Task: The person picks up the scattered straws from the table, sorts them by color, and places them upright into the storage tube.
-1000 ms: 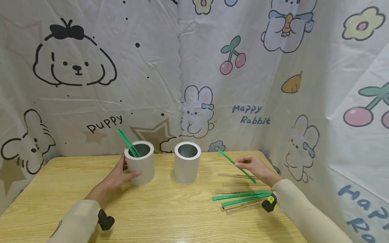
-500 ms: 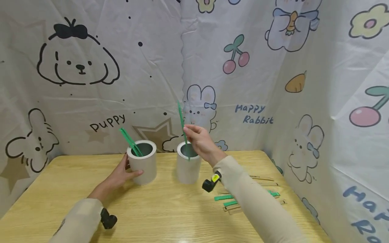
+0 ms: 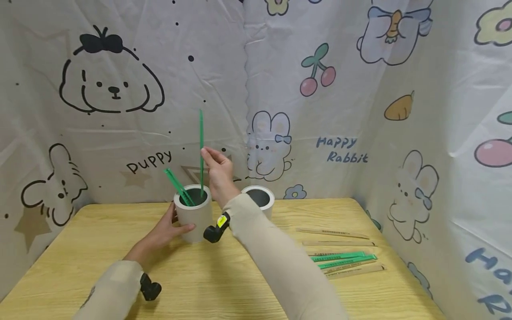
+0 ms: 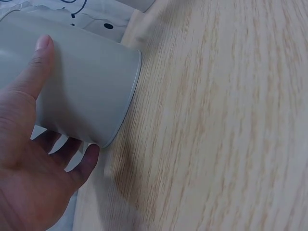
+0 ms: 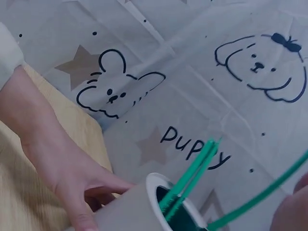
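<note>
Here, the left hand (image 3: 166, 229) wraps the side of a pale cup (image 3: 195, 224), thumb on its front and fingers behind. Green sticks (image 3: 178, 186) inside lean left over the rim. Next, a near-upright green stick (image 3: 202, 133) is pinched by the right hand (image 3: 220, 173); its lower end seems to sit within the cup's mouth, though depth is hard to judge. Beyond, a sleeve partly hides a second cup (image 3: 269, 211). Farther right, brown sticks (image 3: 334, 233) and more green ones (image 3: 342, 256) lie on the table (image 3: 248, 275).
</note>
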The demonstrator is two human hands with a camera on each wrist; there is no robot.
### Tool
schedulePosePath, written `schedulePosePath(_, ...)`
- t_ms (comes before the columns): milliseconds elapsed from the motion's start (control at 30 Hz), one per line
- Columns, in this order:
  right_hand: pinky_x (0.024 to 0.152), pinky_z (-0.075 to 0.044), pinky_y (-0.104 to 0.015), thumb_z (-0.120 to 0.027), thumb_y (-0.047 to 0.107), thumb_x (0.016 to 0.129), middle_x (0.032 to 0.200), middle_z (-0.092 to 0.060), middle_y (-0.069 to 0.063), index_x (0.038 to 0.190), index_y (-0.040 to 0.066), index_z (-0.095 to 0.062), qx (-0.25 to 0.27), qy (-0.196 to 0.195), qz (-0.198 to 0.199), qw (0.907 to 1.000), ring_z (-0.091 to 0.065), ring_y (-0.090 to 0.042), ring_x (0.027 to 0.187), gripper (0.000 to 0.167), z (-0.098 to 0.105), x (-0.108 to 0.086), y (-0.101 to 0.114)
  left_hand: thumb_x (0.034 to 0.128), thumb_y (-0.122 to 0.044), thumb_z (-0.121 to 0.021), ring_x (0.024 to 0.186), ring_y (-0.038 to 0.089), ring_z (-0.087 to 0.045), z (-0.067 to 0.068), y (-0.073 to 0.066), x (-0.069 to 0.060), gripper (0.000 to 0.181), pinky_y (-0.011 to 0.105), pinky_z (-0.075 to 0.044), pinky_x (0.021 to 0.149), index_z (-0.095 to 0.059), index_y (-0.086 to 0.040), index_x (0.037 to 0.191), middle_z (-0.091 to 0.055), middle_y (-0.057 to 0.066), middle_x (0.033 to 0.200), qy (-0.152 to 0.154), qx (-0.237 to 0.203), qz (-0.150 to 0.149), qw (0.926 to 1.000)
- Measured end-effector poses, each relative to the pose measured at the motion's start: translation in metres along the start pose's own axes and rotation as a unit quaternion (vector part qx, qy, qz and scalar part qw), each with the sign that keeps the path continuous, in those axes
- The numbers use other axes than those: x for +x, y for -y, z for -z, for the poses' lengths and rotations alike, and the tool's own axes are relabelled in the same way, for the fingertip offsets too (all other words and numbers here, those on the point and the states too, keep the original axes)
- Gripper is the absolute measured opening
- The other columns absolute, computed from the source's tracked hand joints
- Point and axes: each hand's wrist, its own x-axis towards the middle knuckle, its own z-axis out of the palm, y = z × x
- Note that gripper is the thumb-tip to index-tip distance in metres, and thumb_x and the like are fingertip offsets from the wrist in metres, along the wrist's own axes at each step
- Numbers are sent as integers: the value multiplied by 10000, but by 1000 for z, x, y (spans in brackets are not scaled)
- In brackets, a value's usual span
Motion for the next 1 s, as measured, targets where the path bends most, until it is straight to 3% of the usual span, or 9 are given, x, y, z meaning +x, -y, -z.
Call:
schedulePosePath(100, 922, -482, -279, -725, 155, 942, 947, -694, 83, 1109, 40, -749, -393, -283, 23, 9988, -606, -53, 914, 204, 3, 0, -10, 949, -266, -724, 1465, 587, -231, -1, -1, 1, 1045, 737, -266, 1147, 63, -141, 1626, -116, 297, 1657, -23, -8, 45, 10000)
schedulePosePath(233, 1075, -480, -383, -719, 265, 953, 1180, -711, 17, 1170, 103, -744, -1328, 60, -195, 9909, -632, -100, 1093, 273, 19, -5, -16, 948, -258, -726, 1467, 581, -233, -1, -3, 1, 1046, 734, -270, 1148, 62, -136, 1626, -120, 293, 1659, -15, -12, 17, 10000)
schedulePosePath(300, 1047, -495, -349, -706, 291, 960, 1201, -707, 29, 1196, 116, -736, -1701, 404, -285, 9842, -628, -86, 1087, 295, 29, -8, -12, 945, -261, -729, 1468, 575, -237, -1, -3, 0, 1050, 729, -277, 1149, 61, -140, 1626, -131, 293, 1656, -24, -5, 32, 10000)
schedulePosePath(433, 827, -489, -213, -654, 259, 993, 1038, -668, 88, 1234, 50, -703, -2139, 1182, -387, 9689, -568, -47, 900, 322, 46, -14, 7, 940, -252, -735, 1468, 570, -238, 2, -2, -2, 1047, 733, -271, 1148, 46, -151, 1629, -156, 295, 1649, -78, -3, 77, 9999)
schedulePosePath(533, 767, -461, -203, -626, 218, 1007, 961, -620, 118, 1251, -5, -674, -2371, 1692, -459, 9555, -523, -51, 828, 334, 65, -17, 23, 939, -251, -735, 1471, 566, -233, 4, -1, -4, 1048, 742, -249, 1151, 47, -154, 1629, -153, 290, 1650, -113, 29, 125, 9999)
schedulePosePath(700, 844, -492, -256, -603, 203, 1015, 982, -652, 112, 1264, -30, -653, -2974, 2004, -484, 9322, -553, -88, 888, 345, 122, -24, 45, 940, -262, -730, 1497, 548, -198, 1, -2, -5, 1063, 735, -215, 1169, 72, -149, 1628, -122, 285, 1664, -87, 37, 167, 9998)
schedulePosePath(900, 879, -478, -280, -577, 224, 1030, 1079, -669, 38, 1280, -66, -621, -3571, 1861, -583, 9135, -549, -149, 951, 386, 207, -39, 64, 925, -276, -737, 1524, 533, -132, -6, -5, -5, 1091, 725, -203, 1175, 92, -161, 1626, -92, 273, 1676, -72, 70, 208, 9997)
schedulePosePath(1000, 893, -465, -286, -571, 265, 1036, 1175, -674, -26, 1294, -36, -626, -4002, 1801, -631, 8963, -540, -146, 989, 400, 241, -46, 70, 905, -261, -761, 1524, 535, -131, -6, -6, -4, 1112, 731, -183, 1179, 82, -153, 1623, -107, 277, 1670, -163, 56, 217, 9996)
